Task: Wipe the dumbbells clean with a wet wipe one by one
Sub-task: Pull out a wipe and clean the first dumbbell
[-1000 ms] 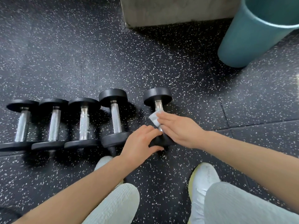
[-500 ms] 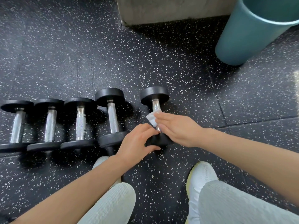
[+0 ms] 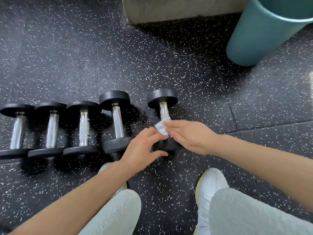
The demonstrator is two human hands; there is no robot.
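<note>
Several black dumbbells with chrome handles lie in a row on the speckled rubber floor. The rightmost dumbbell [image 3: 163, 106] lies a little apart from the others. My left hand [image 3: 144, 148] grips its near weight head, thumb and fingers curled round the rim. My right hand [image 3: 189, 135] holds a white wet wipe [image 3: 161, 127] against the lower part of its chrome handle. The dumbbell beside it [image 3: 116, 119] sits just left of my left hand. The near head of the held dumbbell is partly hidden by both hands.
A teal bin [image 3: 264, 31] stands at the back right. A concrete block [image 3: 177, 9] rises at the back centre. My white shoes [image 3: 211, 182] and knees are at the bottom of the view. Three more dumbbells [image 3: 50, 128] lie at the left.
Both hands stay on the rightmost dumbbell. The right hand with the wipe has shifted only slightly on the handle; the view has moved a little.
</note>
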